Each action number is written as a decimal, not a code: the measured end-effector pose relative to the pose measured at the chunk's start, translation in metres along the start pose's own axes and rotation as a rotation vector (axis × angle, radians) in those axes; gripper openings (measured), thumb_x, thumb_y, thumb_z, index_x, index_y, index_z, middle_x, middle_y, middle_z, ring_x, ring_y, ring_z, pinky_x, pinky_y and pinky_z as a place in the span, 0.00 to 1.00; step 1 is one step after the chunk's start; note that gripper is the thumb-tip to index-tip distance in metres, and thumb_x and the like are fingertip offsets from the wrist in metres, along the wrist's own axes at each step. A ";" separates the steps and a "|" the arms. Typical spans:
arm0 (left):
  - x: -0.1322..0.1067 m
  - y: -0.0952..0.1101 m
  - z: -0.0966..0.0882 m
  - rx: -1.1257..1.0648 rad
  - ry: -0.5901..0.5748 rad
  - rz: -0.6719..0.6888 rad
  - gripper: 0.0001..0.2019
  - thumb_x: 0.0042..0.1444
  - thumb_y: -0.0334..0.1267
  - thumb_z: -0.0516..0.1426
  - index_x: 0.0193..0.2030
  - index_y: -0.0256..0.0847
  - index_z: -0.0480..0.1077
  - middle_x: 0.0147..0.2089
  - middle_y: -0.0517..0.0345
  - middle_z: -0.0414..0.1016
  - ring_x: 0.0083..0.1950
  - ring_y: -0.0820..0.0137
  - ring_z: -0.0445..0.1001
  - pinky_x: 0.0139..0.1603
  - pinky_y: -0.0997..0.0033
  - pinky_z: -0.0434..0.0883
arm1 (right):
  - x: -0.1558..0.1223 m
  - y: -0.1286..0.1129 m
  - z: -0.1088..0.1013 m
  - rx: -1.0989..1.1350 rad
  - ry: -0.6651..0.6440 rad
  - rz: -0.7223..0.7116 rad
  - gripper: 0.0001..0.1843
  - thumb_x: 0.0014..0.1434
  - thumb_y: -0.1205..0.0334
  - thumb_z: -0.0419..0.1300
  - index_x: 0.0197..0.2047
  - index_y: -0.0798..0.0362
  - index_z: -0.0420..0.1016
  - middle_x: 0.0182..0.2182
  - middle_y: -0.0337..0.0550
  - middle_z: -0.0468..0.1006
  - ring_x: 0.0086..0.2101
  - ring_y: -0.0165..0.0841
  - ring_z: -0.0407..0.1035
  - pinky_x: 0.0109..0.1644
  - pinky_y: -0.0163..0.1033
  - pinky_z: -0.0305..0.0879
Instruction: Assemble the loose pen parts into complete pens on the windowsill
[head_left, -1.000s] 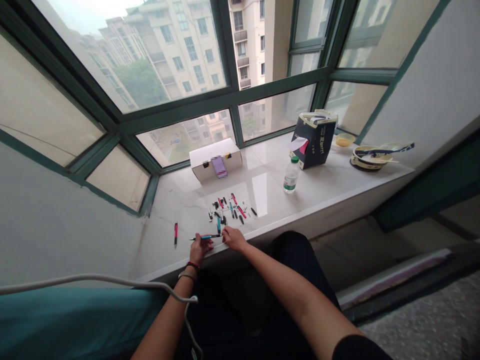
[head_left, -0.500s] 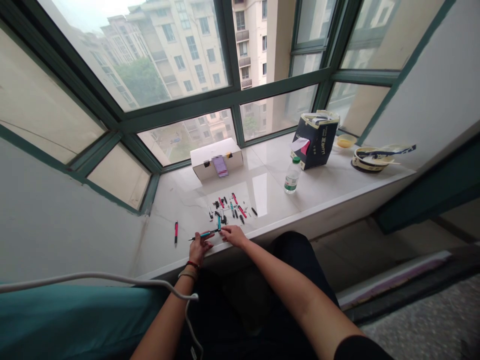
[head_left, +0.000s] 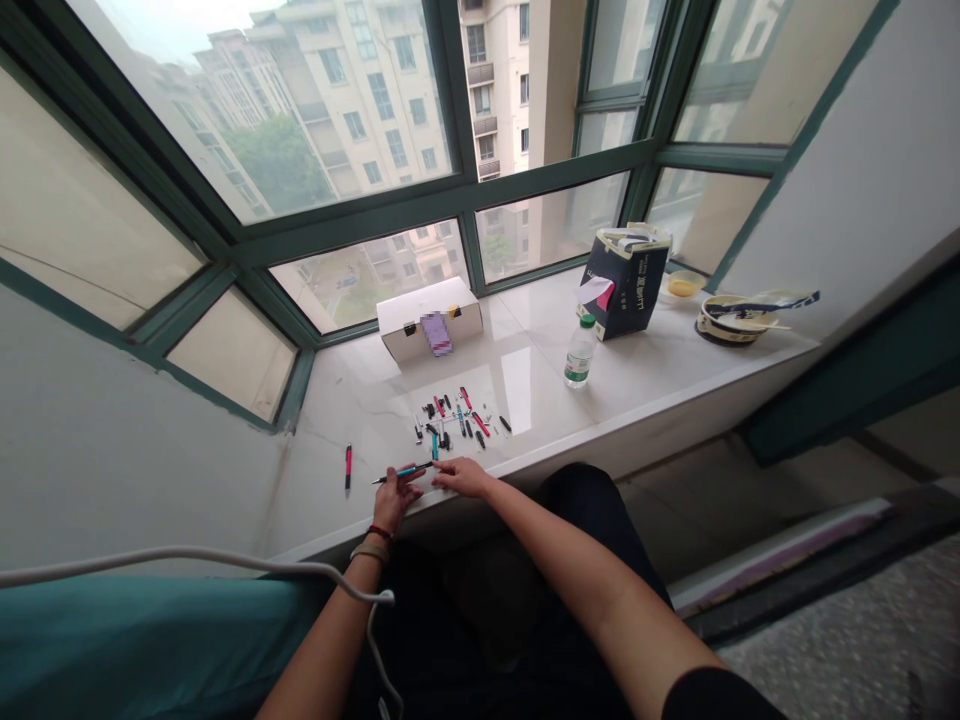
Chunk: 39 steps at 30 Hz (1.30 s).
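My left hand (head_left: pixel 397 494) is closed around a blue pen (head_left: pixel 407 471), which lies nearly level just above the sill's front edge with its tip to the left. My right hand (head_left: pixel 462 477) has its fingers pinched together at the pen's dark right end. Any small part between those fingers is too tiny to make out. Just beyond my hands lie loose pen parts: a blue barrel (head_left: pixel 434 446), a red barrel (head_left: pixel 480 424), a black grip (head_left: pixel 505 424) and several smaller black and clear pieces. Left of them rests a red-and-black pen (head_left: pixel 348 467).
On the white sill (head_left: pixel 525 440) stand a white box (head_left: pixel 431 315), a plastic bottle (head_left: pixel 578 355) with a green cap, a dark paper bag (head_left: pixel 627 285), a small yellow bowl (head_left: pixel 685 285) and a takeaway bowl (head_left: pixel 731 322). A white cable (head_left: pixel 225 556) crosses the lower left.
The whole view has shifted slightly. Both hands stay together at the blue pen, with hardly any change in their hold. The loose parts lie as before.
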<state>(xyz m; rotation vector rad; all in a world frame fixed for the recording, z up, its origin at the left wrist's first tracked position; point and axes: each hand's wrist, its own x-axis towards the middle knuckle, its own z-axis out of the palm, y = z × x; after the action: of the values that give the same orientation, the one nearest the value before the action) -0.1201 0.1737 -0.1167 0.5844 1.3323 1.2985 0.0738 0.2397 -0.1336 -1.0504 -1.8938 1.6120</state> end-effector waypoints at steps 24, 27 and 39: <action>-0.018 -0.002 0.000 0.401 0.356 0.206 0.21 0.51 0.49 0.62 0.49 0.41 0.70 0.44 0.51 0.76 0.27 0.74 0.70 0.34 0.66 0.75 | 0.003 -0.004 -0.001 0.277 0.159 0.127 0.08 0.62 0.60 0.59 0.34 0.55 0.73 0.24 0.39 0.79 0.24 0.28 0.74 0.31 0.31 0.70; -0.036 0.010 -0.004 0.722 0.322 0.382 0.16 0.49 0.46 0.64 0.44 0.46 0.75 0.48 0.49 0.74 0.43 0.61 0.74 0.47 0.60 0.73 | 0.001 -0.004 0.000 0.110 0.120 0.083 0.08 0.61 0.59 0.59 0.36 0.54 0.76 0.26 0.40 0.81 0.25 0.29 0.75 0.33 0.31 0.70; -0.032 0.022 0.020 1.274 -0.053 0.420 0.03 0.51 0.38 0.62 0.33 0.47 0.77 0.39 0.52 0.74 0.43 0.62 0.74 0.42 0.69 0.67 | -0.002 -0.010 -0.002 -0.062 0.063 0.049 0.13 0.62 0.54 0.59 0.36 0.54 0.79 0.24 0.40 0.80 0.23 0.28 0.73 0.31 0.30 0.67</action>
<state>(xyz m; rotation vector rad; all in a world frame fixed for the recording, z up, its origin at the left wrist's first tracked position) -0.1019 0.1573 -0.0800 1.8140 1.9743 0.5617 0.0740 0.2390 -0.1230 -1.1681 -1.9013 1.5374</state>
